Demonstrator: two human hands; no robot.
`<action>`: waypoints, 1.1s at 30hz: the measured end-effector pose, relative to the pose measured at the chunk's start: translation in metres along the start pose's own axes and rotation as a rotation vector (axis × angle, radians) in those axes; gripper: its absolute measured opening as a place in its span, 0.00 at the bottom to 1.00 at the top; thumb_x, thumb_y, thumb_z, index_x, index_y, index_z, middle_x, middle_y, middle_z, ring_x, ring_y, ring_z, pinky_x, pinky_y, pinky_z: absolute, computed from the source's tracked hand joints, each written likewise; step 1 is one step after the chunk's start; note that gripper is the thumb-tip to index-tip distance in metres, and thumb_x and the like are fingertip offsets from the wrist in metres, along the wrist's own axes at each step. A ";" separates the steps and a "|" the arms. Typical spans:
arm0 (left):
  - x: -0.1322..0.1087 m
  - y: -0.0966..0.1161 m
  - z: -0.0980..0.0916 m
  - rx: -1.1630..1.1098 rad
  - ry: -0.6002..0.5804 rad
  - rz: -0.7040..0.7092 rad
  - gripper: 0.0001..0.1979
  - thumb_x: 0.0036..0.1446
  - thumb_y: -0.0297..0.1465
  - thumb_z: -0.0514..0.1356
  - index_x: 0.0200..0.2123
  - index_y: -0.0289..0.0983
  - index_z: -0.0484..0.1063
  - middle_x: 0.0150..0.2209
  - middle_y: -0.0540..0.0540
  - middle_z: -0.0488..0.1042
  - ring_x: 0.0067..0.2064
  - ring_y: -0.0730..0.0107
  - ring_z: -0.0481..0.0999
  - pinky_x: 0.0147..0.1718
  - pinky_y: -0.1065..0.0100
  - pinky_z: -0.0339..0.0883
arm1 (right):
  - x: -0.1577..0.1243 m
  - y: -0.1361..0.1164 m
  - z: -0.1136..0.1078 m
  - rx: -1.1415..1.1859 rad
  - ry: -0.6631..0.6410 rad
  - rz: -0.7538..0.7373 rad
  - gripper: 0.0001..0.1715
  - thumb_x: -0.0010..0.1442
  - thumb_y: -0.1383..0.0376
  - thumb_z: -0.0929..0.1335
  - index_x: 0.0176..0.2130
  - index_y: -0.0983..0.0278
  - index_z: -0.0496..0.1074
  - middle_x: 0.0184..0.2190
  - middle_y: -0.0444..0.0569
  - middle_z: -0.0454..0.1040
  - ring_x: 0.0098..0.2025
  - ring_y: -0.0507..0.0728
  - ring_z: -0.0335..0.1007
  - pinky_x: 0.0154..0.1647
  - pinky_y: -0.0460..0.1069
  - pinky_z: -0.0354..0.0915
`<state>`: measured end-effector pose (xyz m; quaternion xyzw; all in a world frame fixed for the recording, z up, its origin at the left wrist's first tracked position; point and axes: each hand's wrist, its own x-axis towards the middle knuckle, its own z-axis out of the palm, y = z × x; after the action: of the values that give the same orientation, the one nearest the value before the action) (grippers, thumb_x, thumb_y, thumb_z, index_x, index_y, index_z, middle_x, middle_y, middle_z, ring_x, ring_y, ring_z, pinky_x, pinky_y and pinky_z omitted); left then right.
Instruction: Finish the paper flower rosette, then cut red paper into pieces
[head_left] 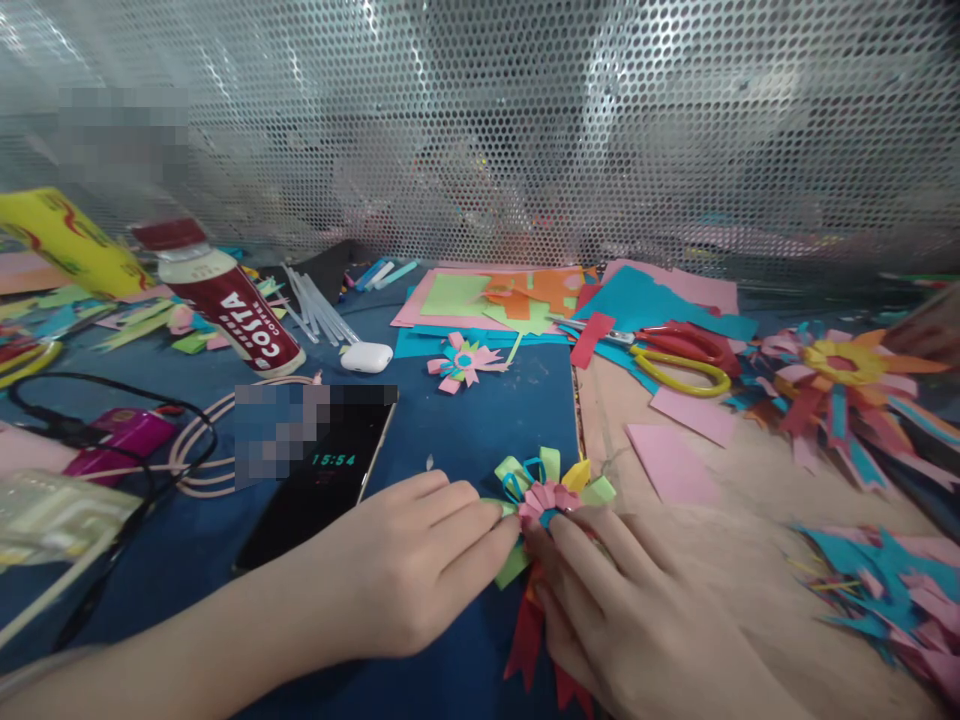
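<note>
A paper flower (551, 497) with a pink centre, green, blue and yellow loops and red ribbon tails lies near the front of the table. My left hand (427, 555) pinches its left side between thumb and fingers. From the right, my right hand (615, 590) has its fingers closed on the flower's centre and right edge, hiding part of it. Beyond the hands rests a smaller pink and blue paper flower (465, 362). Off to the right is a large finished-looking paper flower (836, 365) with an orange and yellow middle.
Left of my hands lie a phone (322, 480), cables, an earbud case (366, 357) and a tilted Costa bottle (225, 300). Scissors (679, 365), coloured paper sheets (457, 295) and glue sticks (319, 305) are farther back. Paper scraps (892, 590) lie right; a perforated metal panel (480, 130) stands behind.
</note>
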<state>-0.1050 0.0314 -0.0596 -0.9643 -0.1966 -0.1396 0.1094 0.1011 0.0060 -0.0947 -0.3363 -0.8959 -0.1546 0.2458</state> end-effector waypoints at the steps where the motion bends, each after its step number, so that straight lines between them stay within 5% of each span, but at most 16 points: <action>1: 0.000 0.000 0.000 -0.009 -0.001 -0.003 0.17 0.61 0.23 0.43 0.47 0.28 0.66 0.38 0.39 0.74 0.39 0.63 0.71 0.38 0.63 0.64 | 0.000 0.000 0.000 0.002 -0.005 0.001 0.16 0.55 0.72 0.59 0.30 0.66 0.75 0.32 0.50 0.74 0.34 0.59 0.67 0.31 0.53 0.63; 11: -0.003 -0.002 -0.002 -0.069 0.009 -0.090 0.14 0.61 0.23 0.45 0.48 0.33 0.64 0.39 0.45 0.75 0.38 0.69 0.72 0.40 0.66 0.64 | 0.005 0.017 -0.021 0.253 -0.061 0.196 0.16 0.57 0.70 0.60 0.43 0.66 0.71 0.36 0.52 0.73 0.38 0.58 0.67 0.38 0.52 0.66; 15: 0.000 0.000 -0.006 -0.096 0.050 -0.383 0.10 0.60 0.31 0.51 0.44 0.36 0.65 0.37 0.47 0.75 0.37 0.69 0.73 0.39 0.68 0.65 | 0.004 0.045 -0.027 0.227 -0.119 0.283 0.14 0.59 0.68 0.59 0.40 0.65 0.72 0.37 0.53 0.72 0.40 0.59 0.65 0.38 0.54 0.65; 20: 0.007 0.010 -0.008 -0.295 -0.128 -0.602 0.25 0.50 0.44 0.58 0.49 0.39 0.63 0.44 0.44 0.71 0.45 0.61 0.71 0.43 0.61 0.66 | -0.004 0.061 -0.019 0.219 -0.211 0.439 0.11 0.56 0.66 0.63 0.35 0.63 0.74 0.31 0.51 0.71 0.38 0.59 0.66 0.37 0.54 0.65; 25: 0.013 0.017 -0.003 -0.410 -0.116 -0.614 0.29 0.47 0.37 0.62 0.52 0.37 0.60 0.44 0.41 0.71 0.45 0.58 0.71 0.43 0.56 0.66 | 0.002 0.054 -0.015 0.546 -0.237 0.774 0.10 0.55 0.63 0.64 0.33 0.64 0.73 0.27 0.47 0.71 0.30 0.54 0.67 0.29 0.49 0.63; 29: 0.016 0.014 0.004 -0.678 0.022 -0.634 0.34 0.48 0.29 0.60 0.57 0.39 0.50 0.47 0.41 0.66 0.39 0.68 0.73 0.36 0.64 0.70 | 0.007 0.053 -0.022 0.881 -0.151 0.950 0.14 0.52 0.57 0.65 0.28 0.66 0.70 0.24 0.46 0.71 0.26 0.53 0.66 0.23 0.47 0.60; 33: 0.025 0.007 0.005 -0.903 0.134 -0.632 0.36 0.50 0.27 0.57 0.59 0.40 0.45 0.50 0.40 0.61 0.35 0.74 0.73 0.33 0.67 0.71 | 0.008 0.052 -0.033 1.272 -0.003 1.052 0.25 0.51 0.54 0.67 0.45 0.64 0.67 0.36 0.49 0.74 0.36 0.55 0.70 0.30 0.47 0.64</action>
<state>-0.0785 0.0350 -0.0574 -0.7985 -0.3898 -0.2971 -0.3496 0.1422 0.0329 -0.0570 -0.5088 -0.5380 0.5179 0.4282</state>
